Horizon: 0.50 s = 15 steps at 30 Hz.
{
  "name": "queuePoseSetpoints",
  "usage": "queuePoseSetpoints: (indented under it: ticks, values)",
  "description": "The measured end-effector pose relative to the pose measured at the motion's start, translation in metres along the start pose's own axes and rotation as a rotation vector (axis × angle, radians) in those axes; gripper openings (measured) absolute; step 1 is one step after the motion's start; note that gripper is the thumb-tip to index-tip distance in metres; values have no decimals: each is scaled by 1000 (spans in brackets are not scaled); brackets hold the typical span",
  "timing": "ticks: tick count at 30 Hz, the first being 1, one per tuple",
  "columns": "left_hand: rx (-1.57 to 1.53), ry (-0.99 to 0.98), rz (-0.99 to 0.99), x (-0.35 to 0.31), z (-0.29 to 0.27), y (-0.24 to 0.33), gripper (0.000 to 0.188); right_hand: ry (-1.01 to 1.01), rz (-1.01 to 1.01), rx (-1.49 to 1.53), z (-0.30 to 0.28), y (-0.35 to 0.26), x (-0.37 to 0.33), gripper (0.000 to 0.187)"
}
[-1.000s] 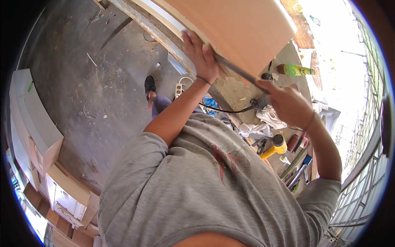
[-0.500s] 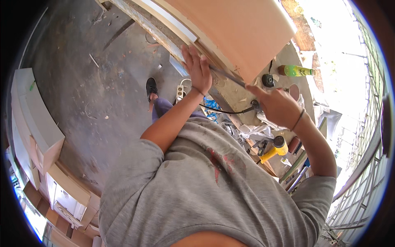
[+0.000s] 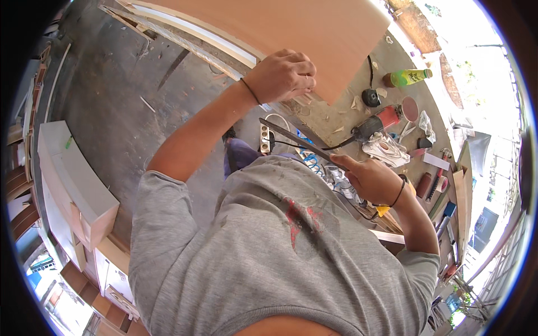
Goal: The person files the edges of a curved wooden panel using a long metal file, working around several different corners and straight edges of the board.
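Note:
My right hand (image 3: pixel 372 180) is closed around the end of a long, flat, dark metal file (image 3: pixel 297 138). Its bare length slants up and left across the front of my shirt, apart from the panel. My left hand (image 3: pixel 284 77) is at the near edge of a large orange-brown panel (image 3: pixel 330 45), close to its corner. The fingers there are curled and closed, with the tips pointing down; whatever they may hold is hidden beneath them. Strips of wood (image 3: pixel 224 47) run along the panel's left side.
On the bench (image 3: pixel 347 89) to the right lie a red angle grinder (image 3: pixel 381 122), a green-labelled bottle (image 3: pixel 408 77), a black round part (image 3: pixel 370 98) and a white rag (image 3: pixel 385 150). A power strip (image 3: pixel 265 139) is below. Pale cabinets (image 3: pixel 78 179) stand at left.
The file has come away from the panel's edge, moving down toward my body with my right hand. My left hand, flat with fingers stretched before, has shifted right and curled. The grinder now shows.

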<state>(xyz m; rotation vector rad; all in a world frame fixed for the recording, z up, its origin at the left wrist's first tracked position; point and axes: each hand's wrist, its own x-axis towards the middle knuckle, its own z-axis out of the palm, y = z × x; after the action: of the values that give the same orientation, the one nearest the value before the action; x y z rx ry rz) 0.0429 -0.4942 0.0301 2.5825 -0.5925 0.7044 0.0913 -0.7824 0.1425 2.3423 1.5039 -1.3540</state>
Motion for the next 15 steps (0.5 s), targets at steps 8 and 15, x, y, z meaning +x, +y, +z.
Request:
queuePoseSetpoints:
  ticks: [8,15]
  values:
    - [-139,169,-171,10,-3,-7,13,146,-43,79,6,10,-18,50]
    - [261,12,-919,16,-25,-102,82,284,-46,-162,-59,-6,-23,52]
